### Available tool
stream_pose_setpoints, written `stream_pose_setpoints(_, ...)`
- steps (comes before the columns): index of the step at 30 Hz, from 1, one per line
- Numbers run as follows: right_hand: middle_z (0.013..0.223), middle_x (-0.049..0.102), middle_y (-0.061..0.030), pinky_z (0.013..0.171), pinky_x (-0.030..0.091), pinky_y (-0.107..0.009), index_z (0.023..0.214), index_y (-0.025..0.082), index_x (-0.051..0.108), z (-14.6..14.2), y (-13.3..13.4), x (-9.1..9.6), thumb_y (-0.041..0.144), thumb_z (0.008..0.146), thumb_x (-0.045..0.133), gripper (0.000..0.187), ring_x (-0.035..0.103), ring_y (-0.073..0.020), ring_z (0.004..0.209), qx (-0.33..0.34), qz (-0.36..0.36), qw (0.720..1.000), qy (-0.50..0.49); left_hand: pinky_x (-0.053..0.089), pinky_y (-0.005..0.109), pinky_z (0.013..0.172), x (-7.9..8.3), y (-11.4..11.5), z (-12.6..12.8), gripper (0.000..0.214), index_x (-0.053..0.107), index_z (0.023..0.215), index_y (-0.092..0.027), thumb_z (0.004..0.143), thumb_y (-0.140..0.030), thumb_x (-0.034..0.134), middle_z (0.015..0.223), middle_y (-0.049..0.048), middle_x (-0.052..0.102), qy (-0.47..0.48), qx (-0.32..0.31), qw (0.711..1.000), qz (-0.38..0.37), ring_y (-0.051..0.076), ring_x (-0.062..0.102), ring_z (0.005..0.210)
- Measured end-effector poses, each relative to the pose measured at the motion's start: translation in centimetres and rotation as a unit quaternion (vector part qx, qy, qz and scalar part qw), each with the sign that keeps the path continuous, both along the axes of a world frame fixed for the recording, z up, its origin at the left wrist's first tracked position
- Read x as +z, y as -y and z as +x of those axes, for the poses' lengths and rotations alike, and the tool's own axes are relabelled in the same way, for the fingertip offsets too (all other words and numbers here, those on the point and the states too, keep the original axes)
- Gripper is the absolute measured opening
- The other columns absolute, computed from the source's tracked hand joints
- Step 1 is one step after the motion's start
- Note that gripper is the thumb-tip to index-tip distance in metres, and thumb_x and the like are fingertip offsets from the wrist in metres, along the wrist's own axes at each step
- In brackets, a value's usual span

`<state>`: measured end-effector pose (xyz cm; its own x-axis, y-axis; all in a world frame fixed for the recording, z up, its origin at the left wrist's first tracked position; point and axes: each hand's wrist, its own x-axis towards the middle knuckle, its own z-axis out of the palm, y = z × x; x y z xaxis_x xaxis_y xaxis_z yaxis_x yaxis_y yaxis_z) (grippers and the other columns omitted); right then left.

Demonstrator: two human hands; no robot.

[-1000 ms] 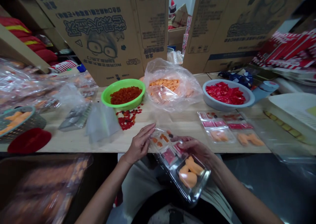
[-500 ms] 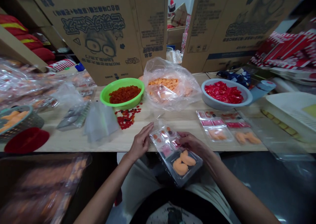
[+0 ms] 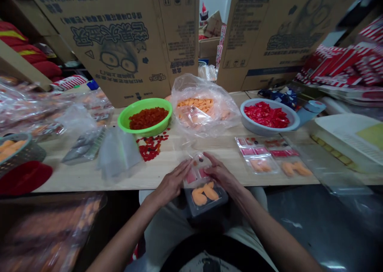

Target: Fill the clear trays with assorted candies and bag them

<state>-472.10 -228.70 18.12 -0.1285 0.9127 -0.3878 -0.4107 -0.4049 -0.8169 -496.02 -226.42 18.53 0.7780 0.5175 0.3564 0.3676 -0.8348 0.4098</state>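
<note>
A clear plastic snack tray [image 3: 206, 209] with several compartments tilts over the table's front edge, between my hands. Orange puffed pieces [image 3: 200, 196] fill its large lower compartment. Red packets sit in the middle ones, and small dark and reddish candies are at the top, partly covered by my fingers. A clear film bag seems to surround its far end. My left hand [image 3: 171, 186] grips the left side with its fingers stretched along the edge. My right hand [image 3: 222, 175] holds the right side, thumb over the red packets and index finger at the upper corner.
Behind stand a green bowl [image 3: 119, 124] of red-brown candies, a plastic bag [image 3: 224, 118] of orange pieces and a blue-grey bowl [image 3: 254, 129] of red packets. Filled trays [image 3: 260, 165] lie right, clear bags [image 3: 118, 154] left. Cardboard boxes [image 3: 119, 28] wall the back.
The tray has swung from slanting rightward to nearly straight and shifted left. My right hand has moved up along its right side; my left hand now lies closer against the left edge.
</note>
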Motion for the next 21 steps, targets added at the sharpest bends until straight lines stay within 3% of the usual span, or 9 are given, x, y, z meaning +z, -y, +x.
stream_pose_setpoints(2, 0.068, 0.064, 0.0072, 0.048, 0.034, -0.021, 0.143, 0.026, 0.045, 0.1, 0.3, 0.1, 0.017, 0.058, 0.07, 0.089, 0.047, -0.0088, 0.048, 0.046, -0.004, 0.999, -0.009, 0.045, 0.045, 0.113, 0.6, 0.0, -0.8, 0.086, 0.01, 0.16, -0.029, 0.084, 0.002, 0.034, 0.15, 0.0097, 0.049, 0.009, 0.044, 0.997, -0.068, 0.02, 0.047, 0.139)
stream_pose_setpoints(5, 0.072, 0.064, 0.0052, 0.051, 0.038, -0.021, 0.13, 0.022, 0.055, -0.2, 0.6, 0.0, 0.019, 0.058, 0.072, 0.073, 0.05, -0.0091, 0.053, 0.094, 0.01, 0.995, -0.027, 0.05, 0.046, 0.104, 1.3, -0.4, -0.7, 0.07, 0.025, 0.157, -0.024, 0.091, -0.014, 0.044, 0.131, 0.012, 0.06, 0.014, 0.151, 0.985, -0.08, 0.024, 0.058, 0.122)
stream_pose_setpoints(8, 0.076, 0.065, 0.0035, 0.053, 0.039, -0.022, 0.124, 0.018, 0.055, -1.1, 0.3, -0.4, 0.021, 0.059, 0.072, 0.068, 0.053, -0.01, 0.056, 0.069, 0.018, 0.997, -0.022, 0.045, 0.05, 0.106, 1.0, -1.1, 0.7, 0.051, 0.049, 0.143, -0.021, 0.094, -0.032, 0.051, 0.134, 0.0148, 0.054, -0.024, 0.187, 0.982, -0.034, 0.03, 0.051, 0.126)
stream_pose_setpoints(12, 0.073, 0.064, 0.007, 0.051, 0.036, -0.022, 0.145, 0.021, 0.038, -1.7, -0.6, -0.6, 0.018, 0.056, 0.072, 0.096, 0.05, -0.0096, 0.053, 0.051, 0.0, 0.999, 0.012, 0.04, 0.055, 0.111, -0.5, -1.4, 2.3, 0.06, 0.038, 0.151, -0.018, 0.095, -0.037, 0.051, 0.149, 0.0192, 0.042, -0.007, 0.252, 0.967, -0.029, 0.032, 0.042, 0.137)
stream_pose_setpoints(15, 0.074, 0.065, 0.0056, 0.054, 0.039, -0.023, 0.135, 0.02, 0.05, -1.7, -1.0, -0.2, 0.019, 0.055, 0.072, 0.083, 0.053, -0.0109, 0.056, 0.059, 0.018, 0.998, 0.01, 0.034, 0.068, 0.108, -1.5, -1.2, 2.5, 0.061, 0.048, 0.146, -0.02, 0.091, -0.045, 0.058, 0.15, 0.0207, 0.043, 0.003, 0.324, 0.945, -0.044, 0.042, 0.037, 0.14)
stream_pose_setpoints(18, 0.075, 0.068, 0.0044, 0.058, 0.043, -0.025, 0.121, 0.021, 0.055, -1.7, -0.7, 0.5, 0.022, 0.055, 0.075, 0.069, 0.056, -0.0131, 0.059, 0.044, 0.036, 0.998, -0.002, 0.029, 0.068, 0.113, -1.9, -0.6, 2.3, 0.051, 0.057, 0.139, -0.023, 0.094, -0.048, 0.054, 0.157, 0.0164, 0.035, 0.092, 0.343, 0.931, -0.087, 0.041, 0.026, 0.147)
stream_pose_setpoints(21, 0.076, 0.068, 0.0045, 0.058, 0.044, -0.025, 0.125, 0.024, 0.051, -1.7, -0.2, 1.4, 0.024, 0.056, 0.078, 0.075, 0.057, -0.0136, 0.058, 0.042, 0.044, 0.998, -0.006, 0.034, 0.054, 0.118, -1.7, 0.1, 2.4, 0.04, 0.064, 0.128, -0.023, 0.101, -0.042, 0.041, 0.154, 0.0115, 0.039, 0.234, 0.352, 0.897, -0.129, 0.03, 0.032, 0.147)
